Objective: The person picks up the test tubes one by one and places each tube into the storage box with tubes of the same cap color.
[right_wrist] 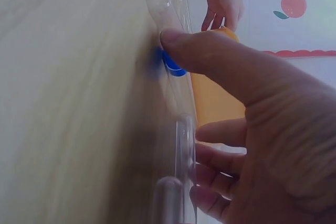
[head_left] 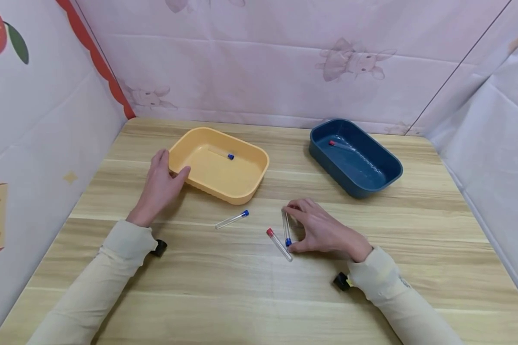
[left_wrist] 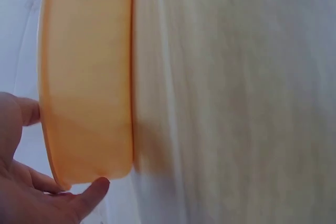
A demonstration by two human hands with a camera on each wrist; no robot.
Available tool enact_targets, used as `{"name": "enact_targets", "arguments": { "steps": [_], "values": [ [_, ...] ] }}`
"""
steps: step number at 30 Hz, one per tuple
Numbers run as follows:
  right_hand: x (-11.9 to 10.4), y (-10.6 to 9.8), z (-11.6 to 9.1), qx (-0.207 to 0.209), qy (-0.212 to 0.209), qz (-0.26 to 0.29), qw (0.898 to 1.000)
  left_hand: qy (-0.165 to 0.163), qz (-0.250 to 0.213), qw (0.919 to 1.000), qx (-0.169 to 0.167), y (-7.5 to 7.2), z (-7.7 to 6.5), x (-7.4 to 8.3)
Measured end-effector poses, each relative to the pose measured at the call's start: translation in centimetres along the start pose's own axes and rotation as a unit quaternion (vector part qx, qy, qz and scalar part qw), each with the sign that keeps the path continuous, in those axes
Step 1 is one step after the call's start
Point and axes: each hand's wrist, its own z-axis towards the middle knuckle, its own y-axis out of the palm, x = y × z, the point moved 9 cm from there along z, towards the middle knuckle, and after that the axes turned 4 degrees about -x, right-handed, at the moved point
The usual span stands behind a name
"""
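My left hand (head_left: 161, 184) grips the left corner of a yellow plastic bin (head_left: 224, 192), thumb over the near rim and fingers against its left end. Inside that bin lies a tube with a blue cap (head_left: 230, 156). On the table, my right hand (head_left: 321, 229) pinches a clear blue-capped test tube (head_left: 286, 225) lengthwise, with the thumb at its blue cap (right_wrist: 175, 67) and the fingers towards the other end. Close beside it lies a red-capped test tube (head_left: 280, 246). Another blue-capped test tube (head_left: 231, 220) rests in front of the yellow bin.
A dark blue bin (head_left: 357, 188) stands at the back right, with a red-capped tube (head_left: 338, 144) inside. The wood-grain table (head_left: 224, 297) ends at a pink cloth wall (head_left: 263, 72) behind, with pale cloth walls on both sides.
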Motion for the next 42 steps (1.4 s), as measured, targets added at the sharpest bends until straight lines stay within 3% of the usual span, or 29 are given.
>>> {"name": "enact_targets", "arguments": {
  "steps": [15, 25, 30, 42],
  "values": [
    [0.4, 0.0, 0.8, -0.005, 0.015, 0.002, 1.0, 0.021, 0.033, 0.9986, -0.034, -0.1, 0.3, -0.1],
    [0.9, -0.2, 1.1, 0.005, 0.039, 0.038, 0.999, 0.012, 0.038, 0.9978, -0.053, 0.1, -0.1, -0.7],
    [1.5, -0.4, 1.2, 0.007, 0.059, 0.057, 0.997, 0.023, 0.03, 0.9976, -0.059, 0.2, -0.5, -0.4],
    [1.8, -2.9, 1.1, 0.041, 0.057, 0.093, 0.993, 0.031, 0.01, 0.9976, -0.06, 0.5, -1.8, 0.7]
  ]
}}
